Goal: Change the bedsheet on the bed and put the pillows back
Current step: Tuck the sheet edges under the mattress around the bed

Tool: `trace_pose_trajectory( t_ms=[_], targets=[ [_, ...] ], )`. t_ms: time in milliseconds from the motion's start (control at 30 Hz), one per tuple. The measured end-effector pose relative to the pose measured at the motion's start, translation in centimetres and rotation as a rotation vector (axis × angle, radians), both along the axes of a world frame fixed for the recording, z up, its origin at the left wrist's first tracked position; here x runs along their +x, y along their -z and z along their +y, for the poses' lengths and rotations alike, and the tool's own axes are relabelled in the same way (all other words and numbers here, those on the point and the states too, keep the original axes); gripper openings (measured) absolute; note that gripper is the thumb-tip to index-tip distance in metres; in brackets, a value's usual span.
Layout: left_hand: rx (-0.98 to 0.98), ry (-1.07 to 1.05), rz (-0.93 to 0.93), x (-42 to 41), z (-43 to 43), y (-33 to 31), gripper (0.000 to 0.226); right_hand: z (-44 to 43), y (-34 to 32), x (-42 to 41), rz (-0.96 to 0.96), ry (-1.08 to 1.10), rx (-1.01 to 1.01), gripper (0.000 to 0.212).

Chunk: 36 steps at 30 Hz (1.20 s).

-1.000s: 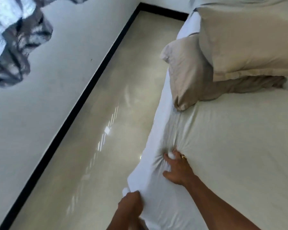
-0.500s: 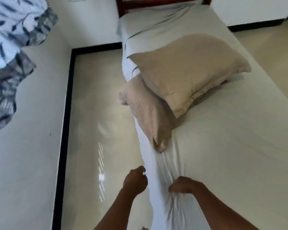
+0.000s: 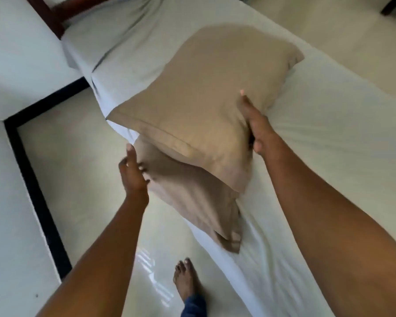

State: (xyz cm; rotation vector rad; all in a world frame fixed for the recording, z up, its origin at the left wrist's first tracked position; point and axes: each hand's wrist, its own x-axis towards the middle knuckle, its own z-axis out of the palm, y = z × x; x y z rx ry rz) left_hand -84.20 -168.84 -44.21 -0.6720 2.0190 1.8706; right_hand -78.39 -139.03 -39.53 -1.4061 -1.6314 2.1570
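A bare foot (image 3: 188, 280) is standing on the floor (image 3: 78, 156) beside the bed's left edge. The left hand (image 3: 133, 175), fingers (image 3: 130, 152) straight and spread, is touching the lower pillow (image 3: 192, 202), which is overhanging that edge. The right hand (image 3: 258, 129) is gripping the side of the upper pillow (image 3: 204, 99), which is lying on the white bedsheet (image 3: 329, 133) towards the headboard (image 3: 50, 12).

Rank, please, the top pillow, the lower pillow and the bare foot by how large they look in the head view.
1. top pillow
2. lower pillow, partly hidden under the top one, judged by its visible part
3. bare foot, clearly smallest
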Motion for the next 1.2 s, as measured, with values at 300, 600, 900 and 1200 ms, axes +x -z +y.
trace_pose_trajectory(
  t_ms=[300, 600, 900, 1200],
  targets=[
    [-0.153, 0.505, -0.157, -12.7, 2.3, 1.4, 0.047, -0.4, 9.2, -2.7, -0.340, 0.179, -0.053, 0.157],
    [0.040, 0.370, -0.157, -7.6, 7.1, -0.4, 0.021, 1.4, 4.8, 2.6, -0.054, 0.343, 0.027, 0.020],
    [0.148, 0.536, -0.247, 8.1, 18.9, -1.3, 0.025, 12.0, -2.0, 20.9, -0.043, 0.510, 0.197, 0.018],
    [0.187, 0.848, -0.209, 26.8, 32.2, -2.9, 0.028, 18.5, -4.9, 45.2, -0.261, 0.802, 0.205, 0.021]
  ],
)
